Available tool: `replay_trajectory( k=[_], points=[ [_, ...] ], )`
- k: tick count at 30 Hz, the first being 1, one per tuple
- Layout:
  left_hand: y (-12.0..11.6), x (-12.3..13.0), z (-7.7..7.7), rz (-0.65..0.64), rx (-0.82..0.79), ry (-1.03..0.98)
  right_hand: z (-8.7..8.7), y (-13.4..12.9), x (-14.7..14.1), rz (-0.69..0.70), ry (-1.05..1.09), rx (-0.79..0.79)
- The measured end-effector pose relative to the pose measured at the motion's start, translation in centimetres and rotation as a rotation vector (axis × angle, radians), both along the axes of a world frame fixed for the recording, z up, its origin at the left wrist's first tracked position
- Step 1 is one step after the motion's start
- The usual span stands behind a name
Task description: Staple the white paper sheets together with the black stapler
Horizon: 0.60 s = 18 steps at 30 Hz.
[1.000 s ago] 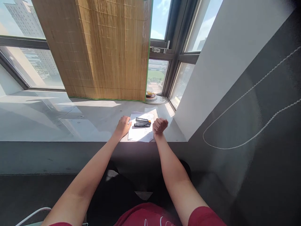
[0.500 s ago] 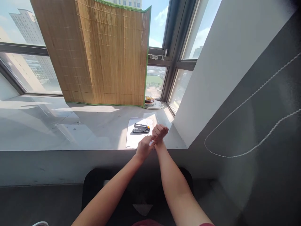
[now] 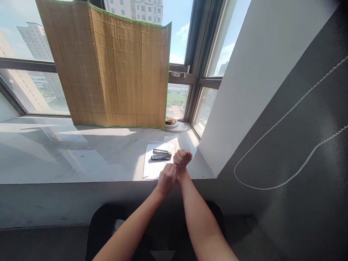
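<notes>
My left hand (image 3: pixel 166 178) is closed, its fingertips meeting the heel of my right hand near the wrist. My right hand (image 3: pixel 182 158) is curled into a fist, knuckles upward, just above the sill's front part. Whether anything small is inside either hand is hidden from me. Left of my right hand, a black and grey stapler (image 3: pixel 161 156) with an orange detail lies on a sheet of white paper (image 3: pixel 151 171). The stapler's upper arm is raised from its base, and neither hand touches it.
The pale window sill (image 3: pixel 108 163) ends in a straight front edge. A bamboo blind (image 3: pixel 122 72) with green trim hangs over the window. Stacked plates (image 3: pixel 174 125) stand in the corner. A beaded cord (image 3: pixel 261 188) loops along the right wall.
The whole scene sits slightly lower in the picture as the camera tips up. My hands stay together in nearly the same pose, and the stapler keeps its place on the paper.
</notes>
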<state>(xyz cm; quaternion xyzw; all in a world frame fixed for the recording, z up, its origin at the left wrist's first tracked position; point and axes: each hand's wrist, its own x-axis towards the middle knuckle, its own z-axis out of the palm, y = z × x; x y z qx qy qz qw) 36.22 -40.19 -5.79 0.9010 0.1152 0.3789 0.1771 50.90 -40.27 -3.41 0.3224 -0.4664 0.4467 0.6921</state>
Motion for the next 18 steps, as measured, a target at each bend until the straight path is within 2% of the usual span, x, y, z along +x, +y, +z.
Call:
replay_trajectory(
  k=[4,7,9,12,14,16,18],
  points=[
    [0.3,0.0,0.5,-0.022,0.013,0.022,0.3,0.1,-0.2,-0.026,0.005,0.003],
    [1.7,-0.5,1.7,-0.063,0.014,0.050,0.3,0.0,-0.1,-0.089,0.078,-0.052],
    [3.7,-1.1,2.7,-0.019,-0.004,0.041,0.1,0.0,0.0,-0.179,0.171,-0.145],
    [7.7,-2.2,3.7,0.200,-0.100,-0.038,-0.2,0.0,0.3,-0.340,0.335,-0.342],
    [10.3,-2.8,3.5,0.316,-0.151,-0.093,-0.3,0.1,0.5,-0.471,0.410,-0.485],
    [12.1,-3.2,2.9,0.313,-0.219,-0.072,-0.2,0.1,0.6,-0.599,0.441,-0.619],
    [12.9,-3.3,2.2,0.215,-0.295,0.027,0.0,0.0,0.6,-0.723,0.431,-0.718]
  ],
)
